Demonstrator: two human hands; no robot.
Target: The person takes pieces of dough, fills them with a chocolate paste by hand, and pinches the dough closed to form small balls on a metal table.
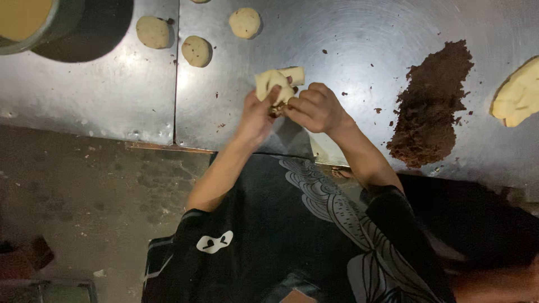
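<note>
Over the steel table (359,50) both my hands work one pale piece of dough (276,82). My left hand (256,115) pinches its lower left side. My right hand (315,106) grips it from the right, fingers curled over some dark brown filling that is mostly hidden. The dough's flap folds up above my fingers. A heap of the same dark brown filling (431,106) lies on the table to the right of my hands.
Three round filled dough balls (197,51) rest at the back left of the table. A larger lump of dough (519,93) lies at the right edge. A metal pot (33,22) stands at the top left. Concrete floor (84,196) is below the table.
</note>
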